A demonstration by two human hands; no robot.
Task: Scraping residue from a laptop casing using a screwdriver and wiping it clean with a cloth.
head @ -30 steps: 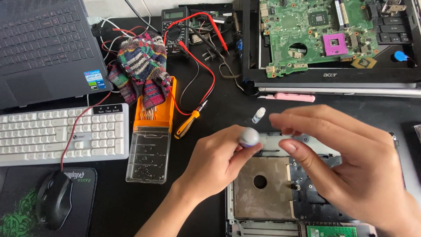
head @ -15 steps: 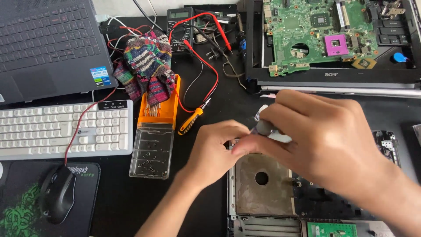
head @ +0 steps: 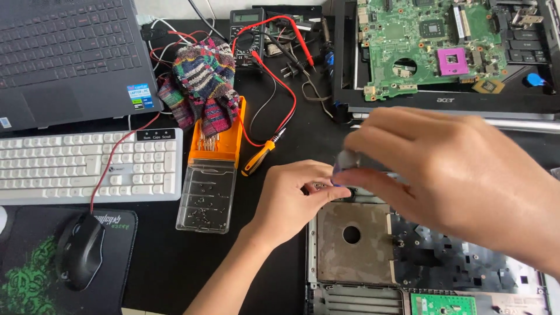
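My left hand is closed around the lower part of a small precision screwdriver, at the top left corner of an opened laptop chassis. The screwdriver stands roughly upright, and its tip is hidden by my fingers. My right hand reaches in from the right and pinches the screwdriver's grey cap between thumb and fingers. This hand covers much of the chassis's upper edge. The chassis shows a bare metal plate with a round hole.
An orange bit case with a clear lid holding several screws lies left of my hands. Nearby are an orange-handled screwdriver, a striped cloth, a multimeter, a green motherboard, a white keyboard, a mouse and a black laptop.
My right hand has moved left over the screwdriver and closed on its cap. My left hand has stayed on the tool at the chassis corner.
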